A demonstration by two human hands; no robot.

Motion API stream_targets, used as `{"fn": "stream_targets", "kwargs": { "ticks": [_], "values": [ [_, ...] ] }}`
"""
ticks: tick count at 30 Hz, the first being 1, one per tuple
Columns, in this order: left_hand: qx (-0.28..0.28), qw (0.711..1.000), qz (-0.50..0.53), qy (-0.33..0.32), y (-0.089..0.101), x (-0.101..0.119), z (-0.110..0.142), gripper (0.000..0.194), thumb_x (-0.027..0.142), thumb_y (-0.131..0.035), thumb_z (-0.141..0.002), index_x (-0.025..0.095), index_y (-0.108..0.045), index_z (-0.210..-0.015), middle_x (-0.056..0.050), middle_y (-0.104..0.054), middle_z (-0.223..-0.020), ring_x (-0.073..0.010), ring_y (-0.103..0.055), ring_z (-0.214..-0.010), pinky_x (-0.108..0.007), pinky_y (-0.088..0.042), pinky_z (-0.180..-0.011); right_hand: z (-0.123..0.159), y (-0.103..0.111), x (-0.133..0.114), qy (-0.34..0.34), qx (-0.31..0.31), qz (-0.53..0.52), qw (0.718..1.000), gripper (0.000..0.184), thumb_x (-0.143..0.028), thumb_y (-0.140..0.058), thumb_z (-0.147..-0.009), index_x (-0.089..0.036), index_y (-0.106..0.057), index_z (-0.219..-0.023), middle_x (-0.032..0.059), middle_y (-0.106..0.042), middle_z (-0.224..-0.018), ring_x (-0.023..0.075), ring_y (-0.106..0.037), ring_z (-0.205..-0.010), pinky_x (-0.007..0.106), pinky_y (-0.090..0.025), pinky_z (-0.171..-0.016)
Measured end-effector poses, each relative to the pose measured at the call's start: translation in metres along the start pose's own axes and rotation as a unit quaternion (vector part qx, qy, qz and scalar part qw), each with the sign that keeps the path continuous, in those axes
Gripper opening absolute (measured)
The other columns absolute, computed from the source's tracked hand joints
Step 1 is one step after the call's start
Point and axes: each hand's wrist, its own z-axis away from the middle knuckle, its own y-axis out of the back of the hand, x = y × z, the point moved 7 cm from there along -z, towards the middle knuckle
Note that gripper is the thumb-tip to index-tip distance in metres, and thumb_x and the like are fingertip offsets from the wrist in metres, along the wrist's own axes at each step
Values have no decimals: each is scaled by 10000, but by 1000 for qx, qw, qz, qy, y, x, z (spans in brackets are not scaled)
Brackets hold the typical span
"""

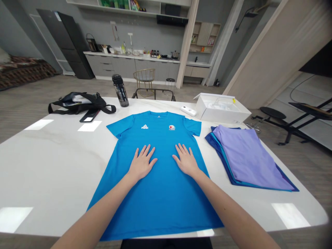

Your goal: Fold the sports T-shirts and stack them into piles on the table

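Observation:
A blue short-sleeved T-shirt [160,197] lies spread flat, front side up, its collar pointing away from me and its hem at the near table edge. White lettering and a small round badge mark its chest. My left hand [142,163] rests palm down on the left part of the shirt, fingers spread. On the other side my right hand [186,160] also lies flat on the cloth, its fingers apart. Neither hand grips anything.
On the white table [57,166], folded clothes [251,155], lavender on top of blue ones, lie at the right. Behind them stands an open white box [220,112], beside a small white device [188,110]. A dark bottle [120,91], a black bag [80,100] and a phone [89,116] sit far left.

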Motion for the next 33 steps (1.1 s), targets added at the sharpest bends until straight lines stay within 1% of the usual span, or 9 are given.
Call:
{"fn": "stream_targets", "kwargs": {
  "ticks": [3, 5, 7, 10, 13, 17, 21, 25, 33],
  "values": [
    [19, 1000, -2, -11, 6, 7, 3, 630, 590, -305, -1030, 298, -359, -1586, -76, -315, -1661, -312, -243, -1546, -593, -144, -1238, -10, 11, 28, 9, 45, -31, 998, 675, -606, -373, -1020, -201, -425, -1559, 123, -386, -1621, 292, -312, -1515, 513, -214, -1241],
    [33, 999, 1, -40, 13, 28, -1, 604, 535, -329, -1042, 249, -388, -1570, -110, -367, -1636, -314, -299, -1520, -571, -190, -1229, -34, 33, 59, -17, 102, -46, 994, 612, -540, -443, -1010, -147, -526, -1473, 173, -489, -1537, 292, -423, -1442, 449, -310, -1203],
    [29, 994, 14, -100, 17, 66, -8, 528, 437, -356, -1053, 220, -437, -1528, -131, -459, -1571, -295, -415, -1444, -507, -304, -1184, -69, 57, 96, -53, 135, -45, 988, 516, -442, -480, -1006, -131, -577, -1406, 174, -567, -1451, 281, -483, -1381, 409, -344, -1177],
    [-19, 971, 45, -234, 16, 147, -18, 399, 320, -393, -1048, 264, -539, -1415, -99, -659, -1306, -239, -619, -1186, -389, -470, -994, -124, 79, 151, -153, 89, -18, 984, 474, -370, -518, -991, -129, -583, -1394, 148, -596, -1417, 259, -518, -1332, 348, -359, -1148],
    [-80, 923, 69, -369, 9, 229, -23, 330, 310, -448, -1030, 292, -592, -1326, -57, -730, -1079, -215, -700, -991, -331, -518, -833, -162, 90, 187, -208, 73, -3, 975, 500, -346, -508, -989, -80, -561, -1409, 211, -589, -1398, 333, -498, -1336, 425, -383, -1115],
    [-167, 907, 87, -377, -7, 282, -37, 315, 407, -470, -1020, 274, -623, -1260, -71, -765, -927, -240, -742, -857, -305, -522, -680, -186, 84, 216, -241, 48, 6, 969, 561, -381, -522, -984, -79, -513, -1456, 248, -545, -1425, 401, -434, -1370, 510, -400, -1078],
    [-202, 914, 101, -338, -19, 285, -51, 317, 458, -502, -995, 267, -653, -1198, -102, -772, -922, -274, -749, -879, -325, -535, -688, -197, 74, 230, -249, 31, 13, 968, 565, -428, -534, -981, -97, -531, -1439, 251, -508, -1443, 409, -414, -1369, 530, -401, -1070],
    [-178, 932, 100, -300, -27, 267, -80, 291, 427, -555, -965, 251, -674, -1165, -144, -766, -949, -305, -745, -893, -366, -542, -726, -201, 71, 235, -248, 38, 10, 968, 541, -474, -552, -969, -117, -592, -1373, 250, -488, -1433, 396, -429, -1339, 516, -408, -1057],
    [-88, 981, 111, -131, -31, 217, -212, 301, 413, -571, -955, 249, -646, -1196, -156, -700, -1173, -336, -675, -1100, -445, -503, -904, -213, 76, 242, -263, 69, -28, 962, 361, -444, -701, -863, -168, -718, -1095, 190, -591, -1293, 356, -497, -1264, 499, -429, -1030]
  ]
}}
